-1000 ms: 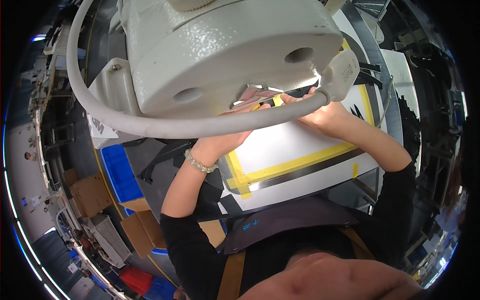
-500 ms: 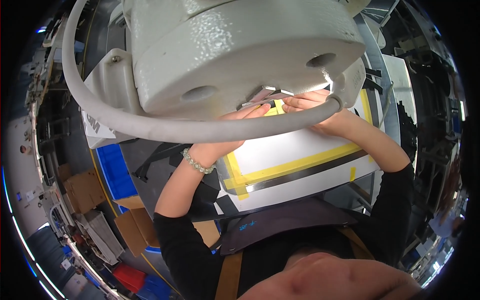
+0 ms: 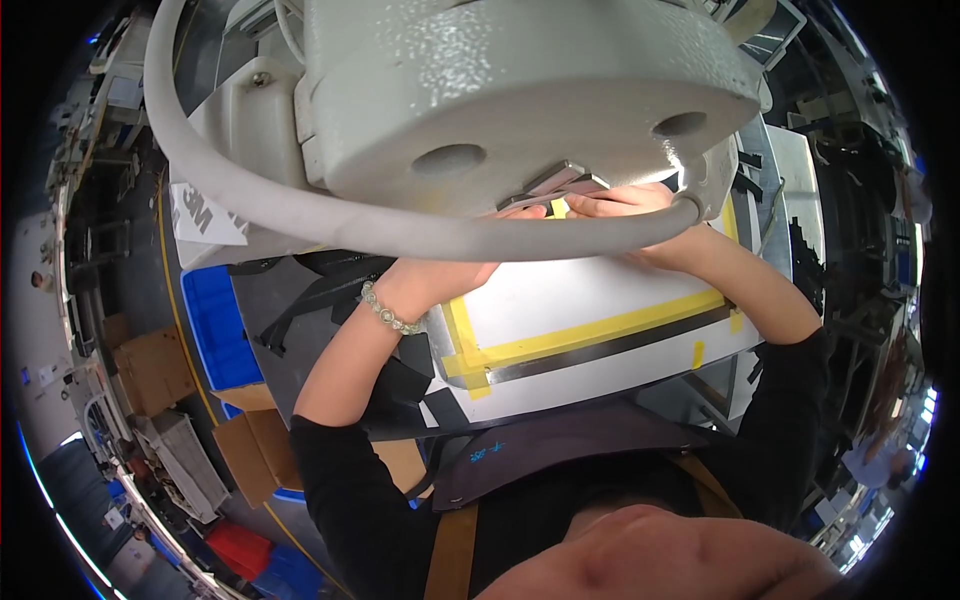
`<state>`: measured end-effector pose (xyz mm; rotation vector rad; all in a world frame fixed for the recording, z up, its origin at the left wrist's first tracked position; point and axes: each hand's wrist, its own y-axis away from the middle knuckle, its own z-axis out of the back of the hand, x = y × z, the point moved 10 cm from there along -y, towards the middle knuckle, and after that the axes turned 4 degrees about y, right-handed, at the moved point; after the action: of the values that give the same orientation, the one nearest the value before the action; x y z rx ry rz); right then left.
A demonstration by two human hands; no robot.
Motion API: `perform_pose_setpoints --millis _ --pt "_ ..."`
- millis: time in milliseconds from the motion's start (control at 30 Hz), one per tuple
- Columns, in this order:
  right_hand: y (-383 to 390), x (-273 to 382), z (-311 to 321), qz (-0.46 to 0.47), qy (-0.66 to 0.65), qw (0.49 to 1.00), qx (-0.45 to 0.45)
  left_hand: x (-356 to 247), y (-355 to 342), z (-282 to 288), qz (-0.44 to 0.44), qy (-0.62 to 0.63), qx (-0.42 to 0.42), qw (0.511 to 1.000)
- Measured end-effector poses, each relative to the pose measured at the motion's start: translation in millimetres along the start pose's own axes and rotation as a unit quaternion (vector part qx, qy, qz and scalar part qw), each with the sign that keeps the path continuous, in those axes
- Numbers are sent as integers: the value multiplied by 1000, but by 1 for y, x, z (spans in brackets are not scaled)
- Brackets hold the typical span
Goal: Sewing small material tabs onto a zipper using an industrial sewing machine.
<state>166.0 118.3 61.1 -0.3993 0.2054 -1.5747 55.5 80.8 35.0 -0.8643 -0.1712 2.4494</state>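
One large machine (image 3: 540, 120), one small yellow strip (image 3: 558, 208) at its lower edge

Compared with one second ago, farther to the right in the view: the machine, with its rounded grey-white body. Probably only from a shift of the view, so of little meaning for the work. Around it, a dark table (image 3: 275, 305). On top, a white board (image 3: 590, 285), with yellow tape (image 3: 600, 327) along its near edge; between this tape and the machine, a bare white area, giving free room on the near side. Across the front, a curved grey tube (image 3: 400, 237), in view passing over both hands and limiting the room there.

At left, the left hand (image 3: 450, 279), partly hidden by the tube, fingertips close to the strip; grip not possible to tell. Opposite, the right hand (image 3: 630, 200), fingers now flatter and closer together than one second ago; pinching or only pressing, cannot tell. Apparently, handling continued at the same place. Just above the fingertips, a metal piece (image 3: 556, 180) with thin edges and very little room around. Smallest, the strip: between the fingertips of both hands, mostly covered.
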Motion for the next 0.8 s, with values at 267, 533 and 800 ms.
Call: perform_pose_setpoints --millis 267,533,800 --pt "6 -1 -6 -2 2 1000 -2 -9 5 14 -41 -68 -92 993" --pt "3 0 -3 7 10 1000 3 -9 6 10 -41 -120 -73 989" --pt "-3 7 7 47 70 995 -54 -17 -3 11 -64 -119 -30 990"
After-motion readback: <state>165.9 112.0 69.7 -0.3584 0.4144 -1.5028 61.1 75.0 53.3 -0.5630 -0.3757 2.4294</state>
